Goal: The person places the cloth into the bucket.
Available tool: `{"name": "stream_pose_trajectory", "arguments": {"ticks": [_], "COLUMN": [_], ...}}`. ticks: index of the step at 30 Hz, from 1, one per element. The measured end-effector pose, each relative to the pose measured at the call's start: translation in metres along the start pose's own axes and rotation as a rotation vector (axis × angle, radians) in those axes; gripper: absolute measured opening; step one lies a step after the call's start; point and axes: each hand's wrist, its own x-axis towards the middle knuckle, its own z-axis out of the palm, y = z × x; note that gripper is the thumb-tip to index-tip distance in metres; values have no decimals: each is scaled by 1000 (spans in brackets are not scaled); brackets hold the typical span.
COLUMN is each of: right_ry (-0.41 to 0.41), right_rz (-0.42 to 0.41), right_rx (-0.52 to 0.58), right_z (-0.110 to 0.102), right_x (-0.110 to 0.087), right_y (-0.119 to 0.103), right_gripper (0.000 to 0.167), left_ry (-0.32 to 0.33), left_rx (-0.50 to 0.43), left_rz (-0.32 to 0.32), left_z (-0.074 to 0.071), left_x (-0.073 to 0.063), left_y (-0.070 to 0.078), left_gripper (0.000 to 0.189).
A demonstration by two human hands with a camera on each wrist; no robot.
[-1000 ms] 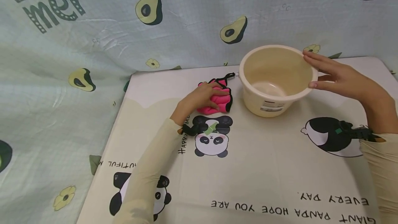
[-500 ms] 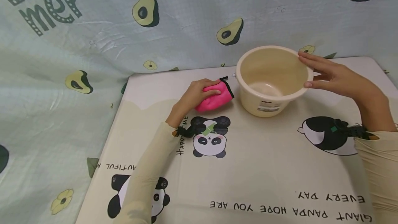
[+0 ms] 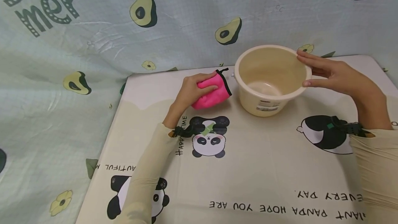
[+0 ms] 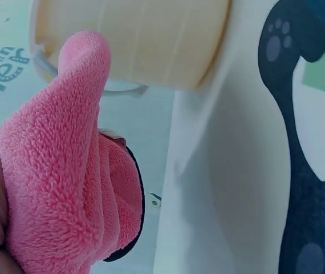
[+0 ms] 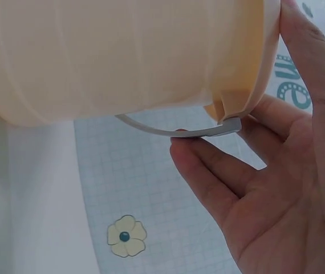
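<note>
My left hand (image 3: 190, 91) grips a bunched pink plush cleaning cloth (image 3: 214, 92) with black edging and a small black hanging loop. In the left wrist view, the fluffy cloth (image 4: 54, 165) sticks out past the fingers, its tip overlapping the side of the bucket. Just right of the cloth stands a cream plastic bucket (image 3: 264, 108) with a label on its front; its inside shows no contents. My right hand (image 3: 342, 75) touches the bucket's right rim with fingers extended and spread. In the right wrist view, fingertips touch the bucket's grey handle (image 5: 168, 133), which hangs behind it.
The table (image 3: 264, 168) has a cream cover printed with pandas and lettering. A pale green sheet with avocado prints (image 3: 186, 16) hangs at the back and left, close behind the bucket. Dark straps (image 3: 185, 131) circle both wrists.
My left hand has gathered up the cloth, which lay spread under the fingers before, and raised it slightly beside the bucket. My right hand stays at the rim.
</note>
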Motion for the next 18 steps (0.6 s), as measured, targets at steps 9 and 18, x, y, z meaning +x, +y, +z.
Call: {"name": "stream_pose_trajectory", "arguments": {"ticks": [9, 18], "right_ry": [0, 1], "right_rz": [27, 42], "right_rx": [2, 12], "right_z": [0, 0], "right_x": [1, 0], "right_y": [0, -1], "right_gripper": [81, 81], "left_ry": [31, 39], "left_rx": [-72, -115], "left_rz": [-7, -19], "left_z": [-4, -8], "left_x": [-2, -4], "left_y": [6, 11], "left_gripper": [52, 52]}}
